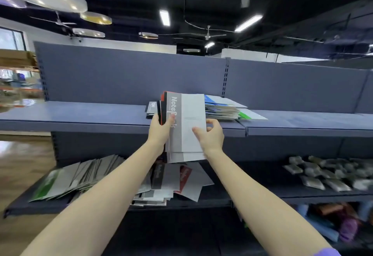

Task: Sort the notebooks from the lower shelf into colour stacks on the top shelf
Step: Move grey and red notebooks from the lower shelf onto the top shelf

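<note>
I hold a bundle of notebooks upright in front of the top shelf (80, 114). The front one is a grey notebook (187, 130) with a dark grey band; red and black covers show behind its left edge. My left hand (160, 130) grips the bundle's left edge. My right hand (211, 134) pinches the grey notebook's right edge. On the top shelf lie a black stack (151, 108), a blue stack (220, 107) and a green notebook (250, 115). Loose notebooks (177, 181) and a slanted pile (80, 177) lie on the lower shelf.
Small grey packets (327, 173) cover the right of the lower shelf. Coloured goods (339, 221) sit on the bottom level at the right. The shelf's blue back panel (131, 75) rises behind the stacks. Wooden floor (22, 158) lies to the left.
</note>
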The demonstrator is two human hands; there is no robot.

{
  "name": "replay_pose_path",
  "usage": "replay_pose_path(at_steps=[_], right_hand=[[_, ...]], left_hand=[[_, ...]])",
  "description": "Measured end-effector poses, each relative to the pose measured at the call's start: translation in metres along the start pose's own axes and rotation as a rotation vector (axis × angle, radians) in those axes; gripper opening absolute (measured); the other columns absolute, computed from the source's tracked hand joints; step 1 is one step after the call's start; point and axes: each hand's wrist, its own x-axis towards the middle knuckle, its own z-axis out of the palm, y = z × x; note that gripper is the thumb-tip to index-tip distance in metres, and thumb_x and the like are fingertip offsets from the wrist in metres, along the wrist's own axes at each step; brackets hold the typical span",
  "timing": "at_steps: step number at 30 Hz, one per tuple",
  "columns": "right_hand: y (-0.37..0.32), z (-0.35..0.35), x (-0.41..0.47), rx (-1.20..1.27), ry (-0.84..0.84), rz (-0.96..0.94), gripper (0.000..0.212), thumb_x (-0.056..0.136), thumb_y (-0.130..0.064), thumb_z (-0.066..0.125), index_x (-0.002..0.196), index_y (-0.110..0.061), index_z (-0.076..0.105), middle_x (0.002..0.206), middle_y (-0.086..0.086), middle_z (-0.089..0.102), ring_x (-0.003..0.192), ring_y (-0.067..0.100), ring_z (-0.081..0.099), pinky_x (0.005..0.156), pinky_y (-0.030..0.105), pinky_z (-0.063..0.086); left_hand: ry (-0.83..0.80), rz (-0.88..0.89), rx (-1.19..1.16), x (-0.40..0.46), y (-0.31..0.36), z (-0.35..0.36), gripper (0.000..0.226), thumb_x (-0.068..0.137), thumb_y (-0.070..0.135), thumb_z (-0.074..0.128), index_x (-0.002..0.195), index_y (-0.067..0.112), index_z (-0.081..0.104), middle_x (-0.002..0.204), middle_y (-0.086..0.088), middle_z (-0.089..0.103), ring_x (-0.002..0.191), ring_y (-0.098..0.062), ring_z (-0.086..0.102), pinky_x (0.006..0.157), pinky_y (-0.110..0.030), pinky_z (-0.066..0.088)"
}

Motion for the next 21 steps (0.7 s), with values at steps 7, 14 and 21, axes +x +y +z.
replay_pose_path(at_steps=[7, 14, 21], right_hand=[[-0.012, 0.025, 0.015, -0.007, 0.063, 0.108, 0.032, 0.080, -0.023, 0.082, 0.100, -0.016, 0.058, 0.099, 0.001, 0.066, 0.084, 0.016, 0.062, 0.067, 0.025, 0.043], [-0.022, 0.050, 0.029, -0.016, 0.029, 0.127, 0.034, 0.086, -0.021, 0.077, 0.110, -0.012, 0.055, 0.104, 0.001, 0.060, 0.080, 0.013, 0.057, 0.056, 0.023, 0.040], [-0.047, 0.080, 0.077, -0.109, -0.096, 0.061, 0.040, 0.084, -0.027, 0.076, 0.111, -0.010, 0.052, 0.112, 0.008, 0.062, 0.097, 0.027, 0.062, 0.078, 0.036, 0.049]], left_hand=[[-0.233, -0.176, -0.094, 0.033, 0.008, -0.035, 0.036, 0.098, 0.033, 0.061, 0.132, 0.026, 0.051, 0.122, 0.003, 0.069, 0.111, -0.021, 0.066, 0.097, -0.046, 0.053], [-0.218, -0.127, -0.078, 0.060, 0.011, -0.066, 0.025, 0.099, 0.027, 0.060, 0.122, 0.020, 0.055, 0.114, -0.003, 0.073, 0.100, -0.023, 0.072, 0.088, -0.044, 0.058], [-0.121, -0.124, -0.076, 0.097, 0.036, -0.083, 0.020, 0.096, 0.022, 0.063, 0.115, 0.018, 0.057, 0.107, -0.005, 0.073, 0.091, -0.024, 0.072, 0.069, -0.036, 0.059]])
